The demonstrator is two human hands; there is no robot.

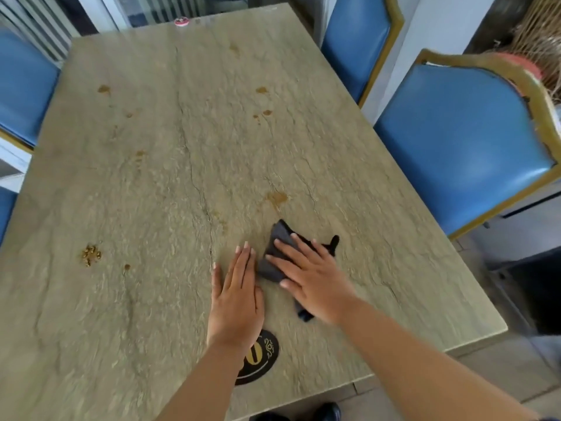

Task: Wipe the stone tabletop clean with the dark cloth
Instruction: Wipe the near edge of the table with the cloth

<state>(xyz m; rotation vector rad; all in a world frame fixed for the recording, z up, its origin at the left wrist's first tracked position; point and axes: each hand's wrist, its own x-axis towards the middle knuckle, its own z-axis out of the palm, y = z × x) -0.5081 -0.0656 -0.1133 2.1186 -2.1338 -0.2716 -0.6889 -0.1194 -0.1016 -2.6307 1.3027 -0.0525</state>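
A beige-green stone tabletop [158, 183] fills most of the head view. The dark cloth [274, 256] lies crumpled on it, right of centre and near me. My right hand [312, 281] presses flat on the cloth with fingers spread, covering its middle. My left hand [238, 296] lies flat on the bare stone just left of the cloth, fingers together, holding nothing. Brown stains mark the stone: one [277, 198] just beyond the cloth, others [261, 90] farther back, and a crumbly patch [91, 255] at the left.
A round black coaster [265, 357] with gold print sits near the front edge, partly under my left wrist. Blue padded chairs stand at the right [461, 141], back right [355, 41] and left [21, 86]. A small red-and-white disc [181, 22] lies at the far edge.
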